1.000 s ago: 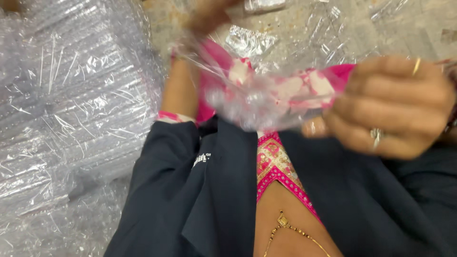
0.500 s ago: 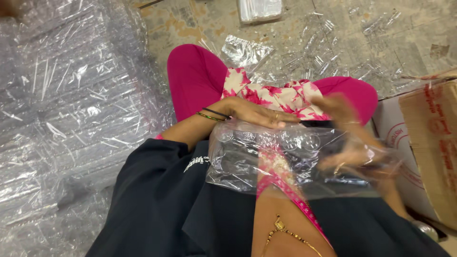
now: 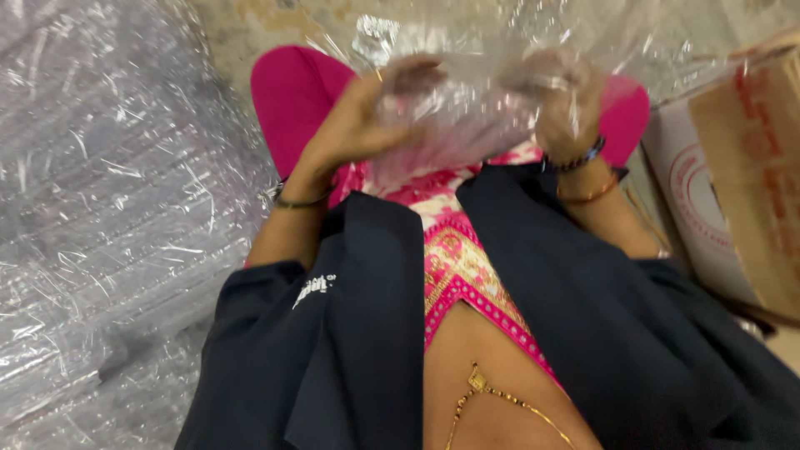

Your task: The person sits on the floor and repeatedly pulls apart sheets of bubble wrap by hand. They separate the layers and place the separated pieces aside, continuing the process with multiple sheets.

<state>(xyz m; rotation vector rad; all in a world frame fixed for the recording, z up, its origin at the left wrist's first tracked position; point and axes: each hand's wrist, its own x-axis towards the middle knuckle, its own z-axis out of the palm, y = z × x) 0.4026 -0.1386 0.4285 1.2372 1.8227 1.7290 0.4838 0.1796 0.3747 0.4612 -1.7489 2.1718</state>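
A crumpled clear plastic bag (image 3: 471, 100) is stretched between both hands above my lap. My left hand (image 3: 367, 121) grips its left side, with thin bangles at the wrist. My right hand (image 3: 560, 98) grips the right side and shows partly through the plastic; dark and orange bangles circle that wrist. Beneath the bag lie my pink trousers and a pink patterned top, framed by a dark open jacket.
A large heap of clear plastic packaging (image 3: 108, 208) fills the left side. An open cardboard box (image 3: 737, 183) stands at the right. More clear plastic (image 3: 375, 37) lies on the worn floor ahead of my knees.
Both hands have lifted the plastic bag from low over my lap up and forward, and the bag is now more bunched. The view has shifted closer.
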